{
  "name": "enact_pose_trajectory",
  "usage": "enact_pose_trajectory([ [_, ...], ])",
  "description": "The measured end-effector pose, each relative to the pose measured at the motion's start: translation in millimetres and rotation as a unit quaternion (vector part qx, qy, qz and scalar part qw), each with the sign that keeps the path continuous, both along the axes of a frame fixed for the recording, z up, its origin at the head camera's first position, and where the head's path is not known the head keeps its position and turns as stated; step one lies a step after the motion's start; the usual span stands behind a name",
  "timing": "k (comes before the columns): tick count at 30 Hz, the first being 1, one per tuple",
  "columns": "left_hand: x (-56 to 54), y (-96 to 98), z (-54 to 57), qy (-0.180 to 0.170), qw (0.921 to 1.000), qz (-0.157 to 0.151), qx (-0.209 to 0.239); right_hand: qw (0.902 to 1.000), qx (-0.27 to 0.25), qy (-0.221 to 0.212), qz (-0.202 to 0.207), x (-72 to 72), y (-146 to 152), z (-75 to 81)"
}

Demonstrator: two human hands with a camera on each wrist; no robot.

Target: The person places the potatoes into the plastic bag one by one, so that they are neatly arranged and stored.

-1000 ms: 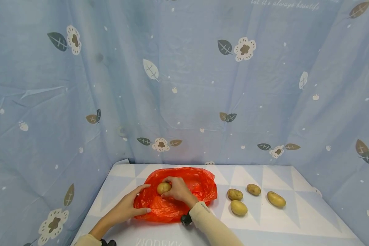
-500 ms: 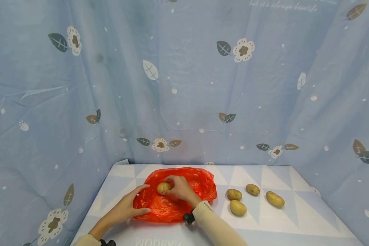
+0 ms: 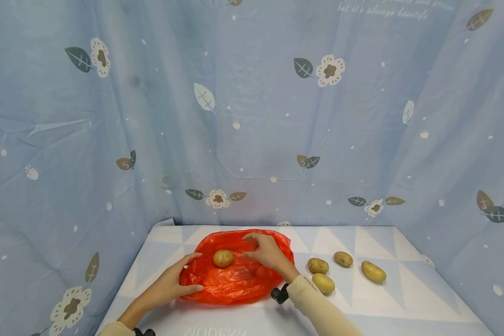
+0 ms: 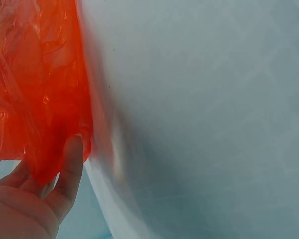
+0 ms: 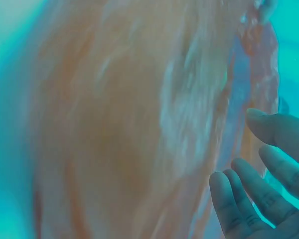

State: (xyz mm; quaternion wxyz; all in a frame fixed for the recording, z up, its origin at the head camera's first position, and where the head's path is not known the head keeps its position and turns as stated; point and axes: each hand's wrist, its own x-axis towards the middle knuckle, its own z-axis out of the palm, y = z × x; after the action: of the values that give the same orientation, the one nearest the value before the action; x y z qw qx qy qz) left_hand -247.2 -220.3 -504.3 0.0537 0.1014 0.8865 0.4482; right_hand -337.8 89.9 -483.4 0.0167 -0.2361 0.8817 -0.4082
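A red plastic bag lies spread wide on the table, its mouth facing up. One potato rests inside, left of the middle. My left hand holds the bag's left end, thumb on the near side and fingers round the far side. In the left wrist view the thumb lies against the red plastic. Over the bag's right half, my right hand is apart from the potato, its fingers loosely bent with nothing in them. The right wrist view shows the fingers spread beside the blurred bag.
To the right of the bag, several potatoes lie loose on the patterned tabletop: a pair close together, with a front potato, a small potato behind, and a long potato farther right. A blue printed curtain encloses the table.
My right hand has let go of the potato in the bag and drawn back to the right. The left hand stays at the bag's left end.
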Motion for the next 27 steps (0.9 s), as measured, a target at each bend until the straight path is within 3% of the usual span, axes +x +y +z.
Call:
enact_pose_trajectory([
  [10,-3.5,-0.3,3.0,-0.004,1.0000,-0.006,0.006,0.9989,0.018,0.043,-0.011,1.9,55.0,11.0],
  [16,-6.9,-1.0,3.4,0.009,0.9999,-0.015,0.000,0.9987,-0.011,0.006,-0.049,9.0,86.9,16.7],
  [23,-6.4,-2.8,2.9,0.035,0.9988,-0.034,-0.001,0.9941,0.025,0.058,-0.088,16.0,126.8,11.4],
  [27,-6.1,-3.6,3.7,0.034,0.9988,-0.035,-0.001,0.9901,0.037,0.056,-0.123,19.3,149.1,9.4],
])
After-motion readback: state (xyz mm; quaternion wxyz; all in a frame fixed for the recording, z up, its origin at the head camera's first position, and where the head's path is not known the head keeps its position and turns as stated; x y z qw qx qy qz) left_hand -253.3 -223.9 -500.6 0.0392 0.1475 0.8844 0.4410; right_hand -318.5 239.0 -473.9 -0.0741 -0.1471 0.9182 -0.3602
